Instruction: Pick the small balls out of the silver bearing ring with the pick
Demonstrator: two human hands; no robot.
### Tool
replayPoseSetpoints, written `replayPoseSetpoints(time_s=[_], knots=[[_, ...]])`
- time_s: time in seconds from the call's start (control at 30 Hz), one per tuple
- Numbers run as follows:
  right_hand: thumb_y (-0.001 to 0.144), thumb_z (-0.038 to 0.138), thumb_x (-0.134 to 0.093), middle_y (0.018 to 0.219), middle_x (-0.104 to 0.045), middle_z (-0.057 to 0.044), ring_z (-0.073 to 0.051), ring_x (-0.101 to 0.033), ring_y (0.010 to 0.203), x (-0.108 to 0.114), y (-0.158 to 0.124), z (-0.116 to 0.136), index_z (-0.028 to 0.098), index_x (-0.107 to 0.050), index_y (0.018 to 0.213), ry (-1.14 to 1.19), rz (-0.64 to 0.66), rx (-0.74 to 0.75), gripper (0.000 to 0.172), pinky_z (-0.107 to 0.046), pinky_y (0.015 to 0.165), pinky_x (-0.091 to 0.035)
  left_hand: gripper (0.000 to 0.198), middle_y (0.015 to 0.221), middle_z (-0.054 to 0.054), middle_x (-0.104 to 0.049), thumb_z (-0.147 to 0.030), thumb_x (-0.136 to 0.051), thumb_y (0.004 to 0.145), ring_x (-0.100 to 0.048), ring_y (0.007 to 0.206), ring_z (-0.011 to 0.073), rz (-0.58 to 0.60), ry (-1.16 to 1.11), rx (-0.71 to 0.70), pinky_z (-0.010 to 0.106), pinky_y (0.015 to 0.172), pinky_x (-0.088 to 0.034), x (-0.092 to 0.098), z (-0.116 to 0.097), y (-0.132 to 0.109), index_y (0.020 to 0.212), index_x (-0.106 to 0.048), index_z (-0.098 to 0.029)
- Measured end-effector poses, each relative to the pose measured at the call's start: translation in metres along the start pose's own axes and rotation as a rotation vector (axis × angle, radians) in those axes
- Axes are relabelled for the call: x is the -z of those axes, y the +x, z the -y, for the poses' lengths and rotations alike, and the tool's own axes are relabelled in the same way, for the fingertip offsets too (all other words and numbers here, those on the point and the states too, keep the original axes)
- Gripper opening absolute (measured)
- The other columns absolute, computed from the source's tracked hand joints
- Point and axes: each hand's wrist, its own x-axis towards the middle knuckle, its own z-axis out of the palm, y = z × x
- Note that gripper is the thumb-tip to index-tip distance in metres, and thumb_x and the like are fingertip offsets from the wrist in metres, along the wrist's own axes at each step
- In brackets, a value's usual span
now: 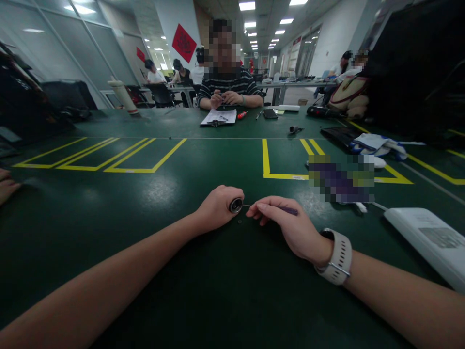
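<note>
My left hand [218, 207] rests on the green table [152, 203], fingers closed round a small round metal part [236, 205] whose dark opening faces right. My right hand [286, 224], with a white watch on its wrist, pinches a thin dark-handled screwdriver [286, 210]; its metal tip meets the round part. A tiny dark ring or screw [239, 222] lies on the table just below the two hands.
A white flat device [432, 245] lies at the right. Yellow taped boxes [267, 160] mark the table. Across it a person in a striped top sits behind a clipboard [218, 117], a red screwdriver [242, 115] and a phone [270, 113]. Another person's hand [6, 184] shows at the left edge.
</note>
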Motion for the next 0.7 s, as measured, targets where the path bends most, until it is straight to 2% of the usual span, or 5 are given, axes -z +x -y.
replayPoseSetpoints(time_s=[0.17,0.53,0.7], knots=[[0.084,0.026,-0.056,0.083,-0.071,-0.005,-0.016,-0.061,0.078,0.0026,0.0014,0.0004,0.018,-0.071,0.079,0.146,-0.017,-0.057,0.018,-0.031,0.069,-0.045,0.005,0.066,-0.001,-0.058,-0.015,-0.051,0.075,-0.053,0.061,0.0123,-0.002,-0.034,-0.01,0.027,0.064,-0.039,0.0006,-0.0005,-0.0003,0.07,-0.052,-0.016],[0.082,0.027,-0.058,0.083,-0.071,-0.005,-0.016,-0.061,0.077,0.0016,0.0003,0.0032,0.018,-0.071,0.078,0.13,-0.004,-0.058,0.017,-0.03,0.069,-0.044,0.008,0.064,-0.001,-0.057,-0.015,-0.051,0.075,-0.052,0.06,0.0122,0.028,-0.027,-0.038,0.027,0.064,-0.038,0.0013,-0.0014,0.0004,0.067,-0.052,-0.016],[0.079,0.025,-0.058,0.075,-0.07,-0.004,-0.015,-0.06,0.071,0.0015,0.0014,0.0034,0.017,-0.071,0.071,0.185,-0.042,-0.062,0.017,-0.029,0.065,-0.043,0.007,0.065,-0.001,-0.057,-0.015,-0.052,0.075,-0.052,0.062,0.0123,0.02,-0.041,-0.028,0.027,0.065,-0.039,0.0003,0.0004,-0.0003,0.068,-0.052,-0.016]])
